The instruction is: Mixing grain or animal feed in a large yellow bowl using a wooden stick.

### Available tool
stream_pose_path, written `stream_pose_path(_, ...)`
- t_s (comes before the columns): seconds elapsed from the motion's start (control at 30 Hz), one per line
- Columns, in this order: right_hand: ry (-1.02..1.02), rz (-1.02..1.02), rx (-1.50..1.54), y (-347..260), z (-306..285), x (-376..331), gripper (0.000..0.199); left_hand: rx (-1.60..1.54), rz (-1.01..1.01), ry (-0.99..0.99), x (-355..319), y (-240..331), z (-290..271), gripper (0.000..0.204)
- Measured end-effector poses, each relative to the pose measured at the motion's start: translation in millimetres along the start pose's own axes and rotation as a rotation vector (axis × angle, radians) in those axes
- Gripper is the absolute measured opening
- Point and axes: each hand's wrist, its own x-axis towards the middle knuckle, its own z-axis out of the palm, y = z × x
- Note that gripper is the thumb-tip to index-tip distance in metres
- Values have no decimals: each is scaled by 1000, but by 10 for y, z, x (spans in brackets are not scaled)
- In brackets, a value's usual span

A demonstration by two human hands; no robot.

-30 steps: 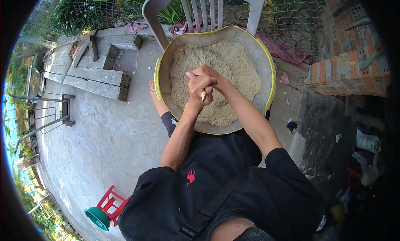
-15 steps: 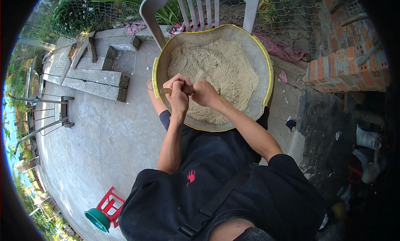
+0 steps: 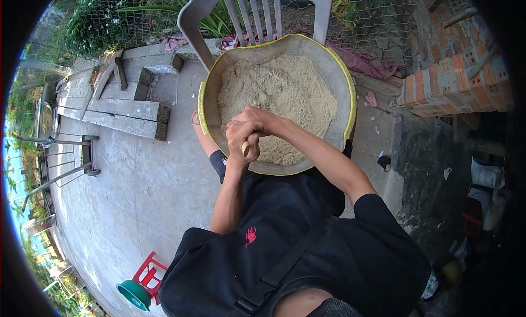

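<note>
A large round basin (image 3: 344, 70) with a yellow rim holds pale, sand-like powder (image 3: 296, 87). Over its near left part my two hands are pressed close together. Closed in a fist, my left hand (image 3: 239, 135) grips a wooden stick (image 3: 245, 149) whose light, blunt end pokes out toward me; its other end is hidden. My right hand (image 3: 256, 120) is also closed, just beyond and against the left. Whatever lies inside its fingers is hidden.
Behind the basin stands a grey plastic chair (image 3: 194, 16). Concrete beams (image 3: 120, 114) lie to the left, near a hand cart (image 3: 85, 153). A red stool (image 3: 148, 273) with a green bowl (image 3: 133, 295) is at lower left. Brickwork (image 3: 455, 84) rises at right.
Both hands have shifted slightly nearer to me. The stick's visible end has swung from pointing left to pointing toward me. My right hand now partly overlaps the far side of the left.
</note>
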Motion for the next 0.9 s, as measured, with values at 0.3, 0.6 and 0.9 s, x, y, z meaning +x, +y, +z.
stream_pose_path(0.3,242,443,-84,-326,127,-106,8,-211,-423,177,-98,-40,-157,24)
stream_pose_path(0.6,230,122,-57,-539,-280,464,21,-293,-9,300,321,517,-332,27)
stream_pose_path(0.9,289,285,-117,300,-39,504,22,-399,-411,663,300,-232,-185,28)
